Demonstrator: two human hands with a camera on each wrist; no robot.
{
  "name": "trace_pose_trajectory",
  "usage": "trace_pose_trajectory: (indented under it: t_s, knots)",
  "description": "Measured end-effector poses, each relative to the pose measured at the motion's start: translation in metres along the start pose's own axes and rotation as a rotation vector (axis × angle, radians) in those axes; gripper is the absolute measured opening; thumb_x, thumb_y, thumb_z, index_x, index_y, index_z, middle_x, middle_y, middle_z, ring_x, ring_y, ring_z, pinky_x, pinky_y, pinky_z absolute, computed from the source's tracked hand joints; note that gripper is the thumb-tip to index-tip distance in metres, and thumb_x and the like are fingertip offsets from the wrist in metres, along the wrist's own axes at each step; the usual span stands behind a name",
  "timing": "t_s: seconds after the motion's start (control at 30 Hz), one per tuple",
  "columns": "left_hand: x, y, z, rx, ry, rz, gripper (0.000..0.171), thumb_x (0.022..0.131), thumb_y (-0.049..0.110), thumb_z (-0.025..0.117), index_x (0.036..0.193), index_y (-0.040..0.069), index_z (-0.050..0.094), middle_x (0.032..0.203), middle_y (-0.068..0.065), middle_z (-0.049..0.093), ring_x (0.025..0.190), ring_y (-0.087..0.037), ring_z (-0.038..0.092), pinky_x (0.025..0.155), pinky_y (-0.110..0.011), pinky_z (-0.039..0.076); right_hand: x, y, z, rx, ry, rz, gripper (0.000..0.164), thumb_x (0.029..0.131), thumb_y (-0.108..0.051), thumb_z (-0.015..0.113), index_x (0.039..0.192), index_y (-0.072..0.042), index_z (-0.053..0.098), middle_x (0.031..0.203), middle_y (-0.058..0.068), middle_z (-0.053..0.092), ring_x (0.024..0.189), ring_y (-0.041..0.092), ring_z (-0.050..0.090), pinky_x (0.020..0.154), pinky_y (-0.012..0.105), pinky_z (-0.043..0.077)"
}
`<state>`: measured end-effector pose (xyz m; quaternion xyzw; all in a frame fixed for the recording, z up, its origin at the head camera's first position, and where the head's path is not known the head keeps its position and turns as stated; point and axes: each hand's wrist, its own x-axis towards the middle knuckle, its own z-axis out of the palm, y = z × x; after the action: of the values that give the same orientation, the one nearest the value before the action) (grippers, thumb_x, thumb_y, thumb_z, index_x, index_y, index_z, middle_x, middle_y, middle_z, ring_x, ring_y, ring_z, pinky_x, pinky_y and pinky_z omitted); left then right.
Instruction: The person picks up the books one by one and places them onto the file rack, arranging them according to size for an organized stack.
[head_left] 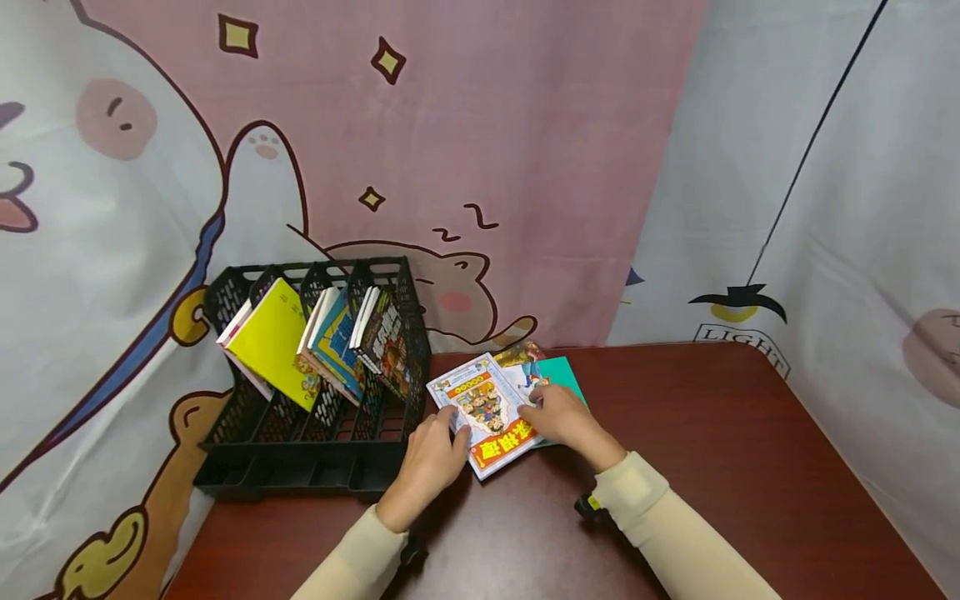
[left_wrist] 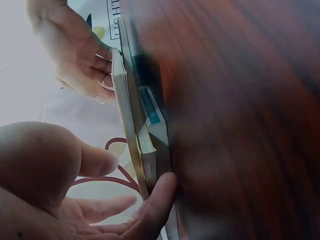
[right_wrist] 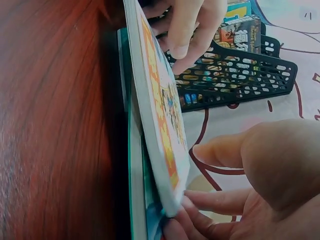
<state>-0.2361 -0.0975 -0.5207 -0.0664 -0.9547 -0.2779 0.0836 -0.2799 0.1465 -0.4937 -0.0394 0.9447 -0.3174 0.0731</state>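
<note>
A white comic book (head_left: 480, 408) with an orange title band lies slanted on top of a small pile. Beneath it show a teal book (head_left: 562, 375) and a colourful picture-covered book (head_left: 517, 354). My left hand (head_left: 432, 458) is at the pile's left edge, its thumb over the cover and a fingertip (left_wrist: 167, 187) against the lower books' edges. On the opposite side, my right hand (head_left: 562, 418) holds the white book's edge, fingers (right_wrist: 187, 220) under it and thumb above the cover. A gap separates that edge from the teal book below.
A black file rack (head_left: 300, 462) with slots stands left of the pile. It holds a yellow book (head_left: 273, 342), a blue book (head_left: 339, 346), a dark-covered book (head_left: 386, 342) and others. The brown table (head_left: 697, 450) meets a printed curtain (head_left: 525, 167) behind.
</note>
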Motion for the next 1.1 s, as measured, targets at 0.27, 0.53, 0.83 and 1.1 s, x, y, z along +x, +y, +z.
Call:
trace_pose_trajectory:
  t_s: [0.27,0.53,0.83,1.1]
  knots:
    - [-0.002,0.004,0.0,-0.03,-0.006,-0.021,0.036,0.103,0.029,0.077,0.131,0.008,0.071,0.109,-0.017,0.072,0.092,-0.041,0.074,0.082,-0.056,0.061,0.002,0.004,0.003,0.094,-0.04,0.056,0.038,0.101,-0.034,0.076,0.121,-0.002,0.077,0.121,0.012,0.074,0.105,0.024,0.065,0.09,0.041,0.056]
    - [0.002,0.009,-0.014,-0.07,0.026,0.013,0.039,0.105,0.032,0.073,0.136,0.009,0.072,0.104,-0.011,0.074,0.088,-0.031,0.073,0.08,-0.05,0.06,-0.012,-0.004,-0.013,0.732,-0.28,0.106,0.042,0.115,-0.017,0.054,0.148,0.002,0.036,0.116,0.024,0.067,0.074,0.025,0.078,0.068,0.049,0.069]
    - [0.006,0.016,-0.024,-0.083,0.02,0.055,0.043,0.107,0.034,0.071,0.14,0.007,0.071,0.106,-0.013,0.072,0.083,-0.019,0.065,0.073,-0.04,0.054,-0.016,0.001,-0.026,0.818,-0.218,0.026,0.044,0.118,-0.016,0.047,0.155,0.0,0.029,0.123,0.029,0.062,0.079,0.031,0.08,0.071,0.052,0.069]
    - [0.016,0.028,-0.035,-0.317,-0.026,-0.003,0.06,0.112,0.047,0.063,0.157,0.008,0.056,0.123,-0.013,0.073,0.085,-0.017,0.069,0.07,-0.035,0.056,-0.024,0.003,-0.042,0.899,-0.132,-0.028,0.04,0.119,-0.02,0.049,0.151,0.001,0.034,0.122,0.031,0.07,0.08,0.033,0.082,0.07,0.046,0.069]
